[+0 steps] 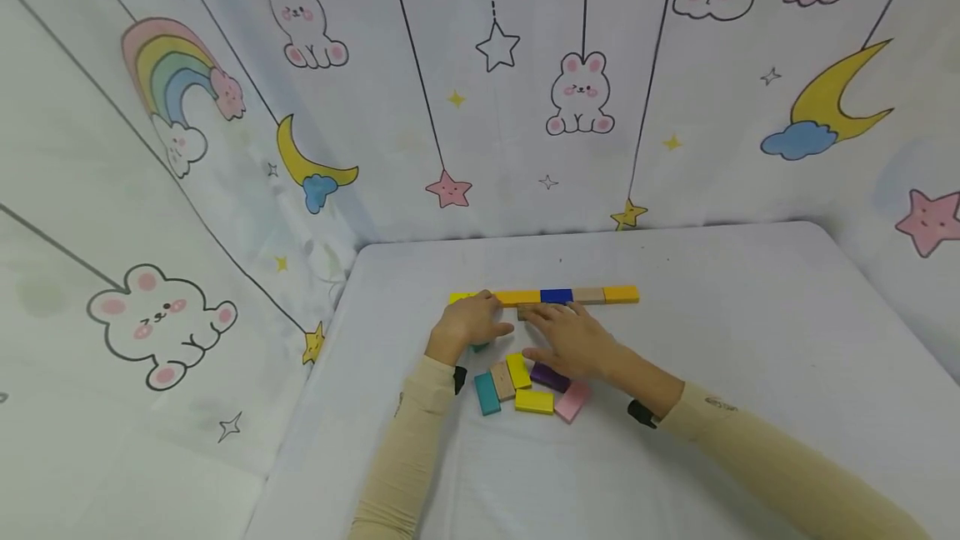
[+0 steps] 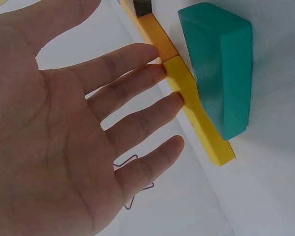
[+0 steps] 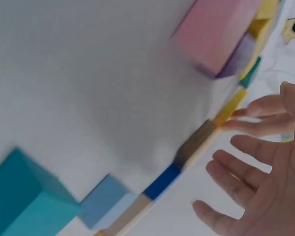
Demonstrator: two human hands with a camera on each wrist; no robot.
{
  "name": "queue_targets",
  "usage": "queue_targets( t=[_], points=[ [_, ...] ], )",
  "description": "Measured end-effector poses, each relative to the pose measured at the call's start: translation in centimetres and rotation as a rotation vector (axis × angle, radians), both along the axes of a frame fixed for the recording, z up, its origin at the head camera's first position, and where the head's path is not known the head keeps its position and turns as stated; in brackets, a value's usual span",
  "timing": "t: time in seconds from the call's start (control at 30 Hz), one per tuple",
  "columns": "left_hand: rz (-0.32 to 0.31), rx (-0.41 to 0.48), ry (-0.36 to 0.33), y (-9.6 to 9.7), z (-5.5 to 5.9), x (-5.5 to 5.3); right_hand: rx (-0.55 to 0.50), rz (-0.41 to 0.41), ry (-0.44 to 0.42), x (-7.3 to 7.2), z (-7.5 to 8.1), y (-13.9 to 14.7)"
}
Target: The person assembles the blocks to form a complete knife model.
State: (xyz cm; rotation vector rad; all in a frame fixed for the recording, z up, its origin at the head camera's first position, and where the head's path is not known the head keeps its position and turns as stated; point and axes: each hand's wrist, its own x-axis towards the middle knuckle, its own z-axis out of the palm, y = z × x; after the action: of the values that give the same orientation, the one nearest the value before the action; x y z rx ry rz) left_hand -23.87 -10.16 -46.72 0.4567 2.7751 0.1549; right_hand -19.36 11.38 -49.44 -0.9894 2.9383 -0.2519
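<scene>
My left hand (image 1: 468, 323) is at the left end of a row of blocks, fingertips right at the yellow block (image 2: 199, 115) there. Its fingers are spread and nearly straight. Beside them a teal block (image 2: 219, 69) shows large in the left wrist view, mostly covered by the hand from above. My right hand (image 1: 577, 342) reaches in from the right with loosely extended fingers, its fingertips by a brown wooden block (image 3: 195, 142) in front of the row. The row continues with an orange block (image 1: 519, 298), a blue block (image 1: 556, 296), a tan block (image 1: 588, 296) and another orange block (image 1: 622, 294).
Nearer the person lies a loose group: a teal block (image 1: 487, 394), a tan block (image 1: 502, 380), two yellow blocks, one in front (image 1: 534, 402), a purple block (image 1: 550, 377) and a pink block (image 1: 573, 402). The right wrist view also holds a light blue block (image 3: 105, 201) beside a teal one (image 3: 32, 196).
</scene>
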Motion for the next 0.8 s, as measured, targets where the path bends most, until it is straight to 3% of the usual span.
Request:
queue_targets(
  t=[0.27, 0.6, 0.8],
  points=[
    [-0.004, -0.024, 0.016, 0.0, -0.2, -0.1, 0.075, -0.038, -0.006, 3.4, 1.6, -1.0],
    [-0.002, -0.016, 0.007, 0.2, -0.1, 0.0, 0.084, -0.107, -0.065, 6.3, 1.5, -1.0],
    [0.0, -0.012, -0.007, 0.1, 0.2, 0.1, 0.1, -0.098, -0.092, 7.9, 1.8, -1.2]
  ],
)
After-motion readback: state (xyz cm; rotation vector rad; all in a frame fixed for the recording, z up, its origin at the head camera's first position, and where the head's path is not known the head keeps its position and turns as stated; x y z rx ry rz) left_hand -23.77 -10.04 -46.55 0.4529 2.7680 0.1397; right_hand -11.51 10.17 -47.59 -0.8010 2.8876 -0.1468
